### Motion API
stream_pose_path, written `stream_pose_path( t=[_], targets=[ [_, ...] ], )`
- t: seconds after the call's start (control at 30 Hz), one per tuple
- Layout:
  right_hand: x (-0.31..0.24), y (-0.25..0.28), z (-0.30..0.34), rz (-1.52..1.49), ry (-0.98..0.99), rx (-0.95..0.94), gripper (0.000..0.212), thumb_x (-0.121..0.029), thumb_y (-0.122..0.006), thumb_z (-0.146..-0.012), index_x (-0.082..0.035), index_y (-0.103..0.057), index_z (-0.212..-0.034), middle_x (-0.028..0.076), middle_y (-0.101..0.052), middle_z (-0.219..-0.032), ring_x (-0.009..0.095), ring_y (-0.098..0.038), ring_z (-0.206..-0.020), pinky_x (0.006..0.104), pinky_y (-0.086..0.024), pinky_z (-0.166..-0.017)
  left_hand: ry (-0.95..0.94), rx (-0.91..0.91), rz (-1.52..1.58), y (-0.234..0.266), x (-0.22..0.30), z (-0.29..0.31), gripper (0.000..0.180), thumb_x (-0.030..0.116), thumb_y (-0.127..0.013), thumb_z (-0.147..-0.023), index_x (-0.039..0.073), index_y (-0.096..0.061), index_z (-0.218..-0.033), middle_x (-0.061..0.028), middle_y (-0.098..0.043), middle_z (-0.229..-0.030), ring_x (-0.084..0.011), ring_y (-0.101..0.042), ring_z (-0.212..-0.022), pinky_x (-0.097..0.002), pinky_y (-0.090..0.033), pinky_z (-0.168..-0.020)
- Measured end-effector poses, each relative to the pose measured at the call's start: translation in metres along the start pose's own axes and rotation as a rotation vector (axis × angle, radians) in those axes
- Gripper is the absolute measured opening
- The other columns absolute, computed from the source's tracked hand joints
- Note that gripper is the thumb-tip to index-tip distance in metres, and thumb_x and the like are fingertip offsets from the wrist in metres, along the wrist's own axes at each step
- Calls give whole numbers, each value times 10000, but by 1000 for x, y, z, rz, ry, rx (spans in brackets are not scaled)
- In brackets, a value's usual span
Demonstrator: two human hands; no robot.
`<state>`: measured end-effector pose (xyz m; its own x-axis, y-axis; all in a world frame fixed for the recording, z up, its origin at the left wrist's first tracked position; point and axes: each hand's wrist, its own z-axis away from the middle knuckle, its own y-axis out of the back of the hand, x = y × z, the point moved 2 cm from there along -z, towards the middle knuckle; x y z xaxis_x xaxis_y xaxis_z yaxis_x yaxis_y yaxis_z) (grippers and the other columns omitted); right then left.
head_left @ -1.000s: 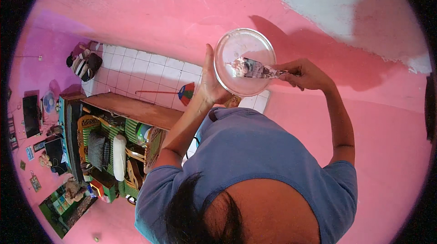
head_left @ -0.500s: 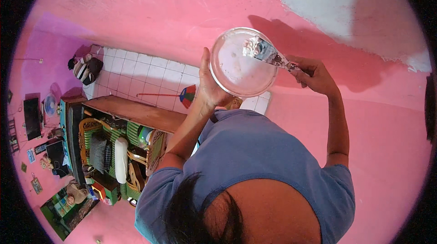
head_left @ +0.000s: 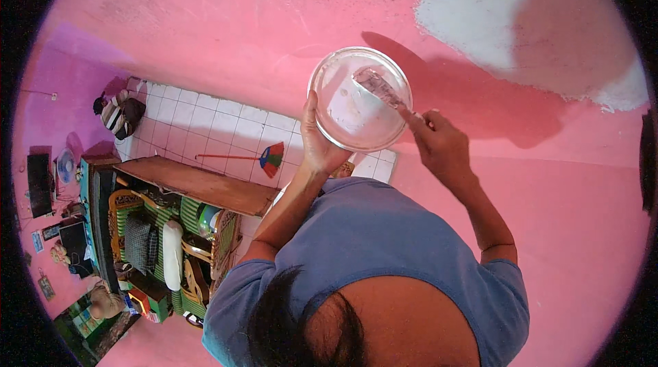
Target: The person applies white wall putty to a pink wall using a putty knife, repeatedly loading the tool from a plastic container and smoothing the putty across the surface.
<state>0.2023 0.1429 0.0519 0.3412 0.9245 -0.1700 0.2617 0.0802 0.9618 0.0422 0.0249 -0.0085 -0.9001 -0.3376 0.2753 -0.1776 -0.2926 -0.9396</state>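
My left hand grips the near-left edge of a round, shallow whitish lid with a raised rim, held up in front of my chest. Its inner face carries smears of pale paste. In my right hand is a putty knife, its blade coated with paste and lying over the lid's inside. The fingers wrap round its handle, which is mostly hidden. Ahead of me the pink wall bears a large whitish patch at the upper right, with a ragged edge.
White floor tiles run along the wall's foot, with a broom lying there. A wooden partition stands to the left, beside a green-striped bench with cushions. A bundle of bags sits in the far-left corner.
The putty knife has turned over, and its blade now lies flatter against the lid. My right hand has moved left and lower. The lid has shifted slightly left and down.
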Motion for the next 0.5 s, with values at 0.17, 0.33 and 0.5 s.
stream_pose_path(
  t=[0.17,0.33,0.5],
  targets=[
    [-3,-23,14,-26,33,-18,554,-33,-576,-783,-210,-531,-1305,113,-511,-751,255,-563,-623,378,-487,-525,-13,-14,151,9,-7,-7,738,572,-521,-843,149,-336,-1417,-112,-347,-1443,-303,-337,-1320,-557,-276,-1071],
    [10,-11,16,-62,5,-147,486,-42,-605,-802,-205,-573,-1259,95,-533,-757,224,-568,-638,355,-475,-538,-96,-11,123,15,-8,-13,756,585,-492,-852,112,-324,-1417,-127,-328,-1452,-322,-329,-1323,-556,-281,-1078],
    [35,-21,14,-468,-82,-168,392,-77,-624,-844,-194,-613,-1218,90,-548,-751,199,-559,-576,331,-457,-511,-110,23,84,30,-13,-15,782,566,-516,-832,97,-308,-1422,-134,-322,-1453,-332,-318,-1330,-563,-266,-1085]
  ],
)
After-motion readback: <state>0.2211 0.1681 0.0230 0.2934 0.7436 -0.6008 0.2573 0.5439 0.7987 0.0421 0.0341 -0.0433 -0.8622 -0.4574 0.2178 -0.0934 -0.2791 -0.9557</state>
